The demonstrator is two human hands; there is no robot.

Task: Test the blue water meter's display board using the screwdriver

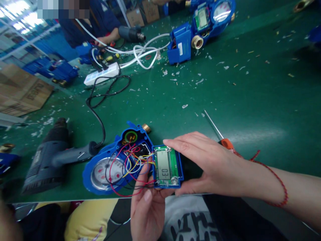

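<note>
An opened blue water meter (110,167) lies at the near edge of the green table, its round dial up and red, yellow and black wires spilling out. The wires run to a blue display module (167,166) with a green circuit board and an LCD reading 03. My right hand (208,164) grips the module from the right, fingers curled over its top edge. My left hand (147,204) comes up from below, its thumb and fingers pinching the module's lower left corner among the wires.
A grey heat gun (50,157) lies left of the meter, its black cord running to a white power strip (101,74). An orange-handled screwdriver (220,135) rests behind my right hand. Another blue meter (200,26) sits at the far side. A co-worker's arm (110,33) works at the back left.
</note>
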